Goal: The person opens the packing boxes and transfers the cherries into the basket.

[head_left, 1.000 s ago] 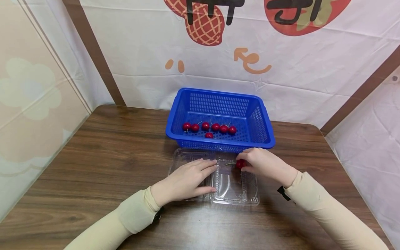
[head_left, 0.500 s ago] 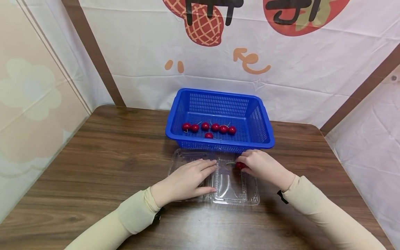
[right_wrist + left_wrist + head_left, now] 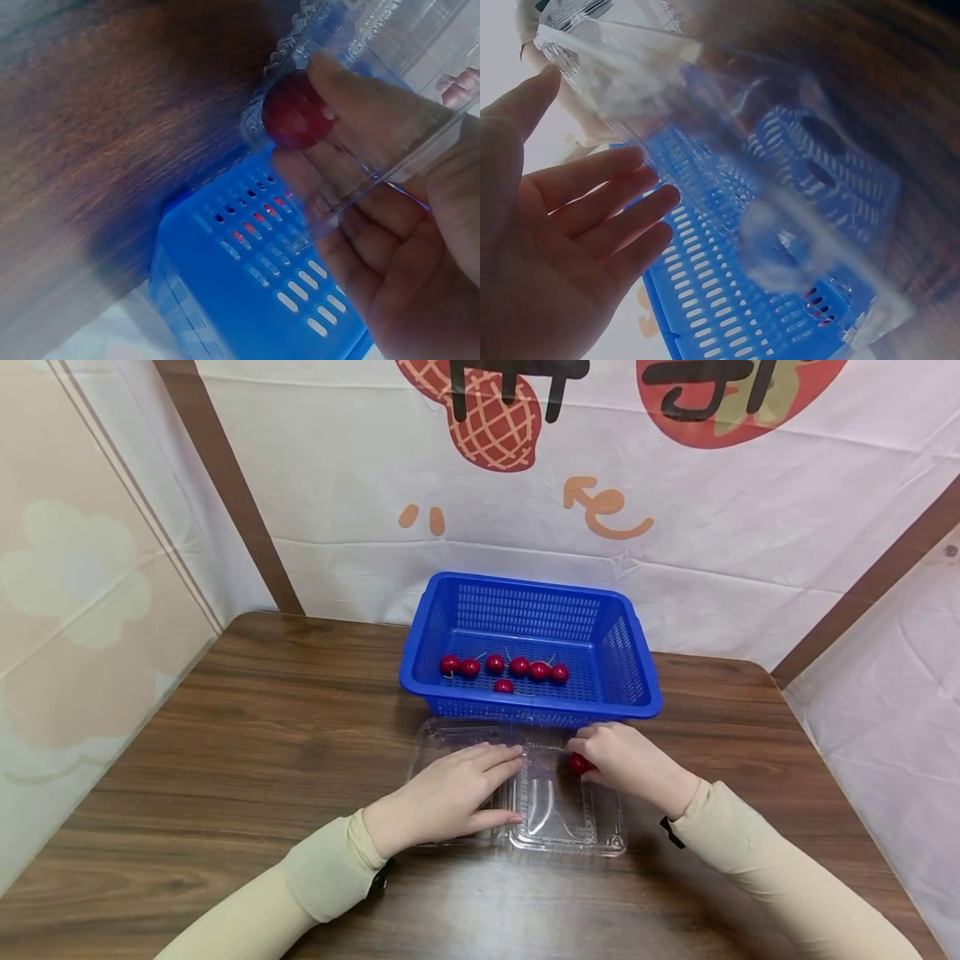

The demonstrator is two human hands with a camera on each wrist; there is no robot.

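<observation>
A clear plastic clamshell box (image 3: 562,843) lies unfolded on the table. Inside its right half, near the far corner, my right hand (image 3: 633,764) pinches a red cherry (image 3: 577,764) between thumb and fingers. The right wrist view shows this cherry (image 3: 296,111) through the box's clear wall. My left hand (image 3: 450,789) lies over the box's left half with fingers extended, fingertips near the middle fold. In the left wrist view its fingers (image 3: 630,232) look straight and hold nothing; whether they press on the plastic is hard to tell.
Right behind the box stands a blue perforated basket (image 3: 649,702), with several cherries (image 3: 519,667) on its floor. A printed cloth wall (image 3: 337,577) rises behind the wooden table (image 3: 247,710).
My right hand has shifted slightly toward me with the cherry, whose green stem no longer shows clearly. My left hand has stayed in place.
</observation>
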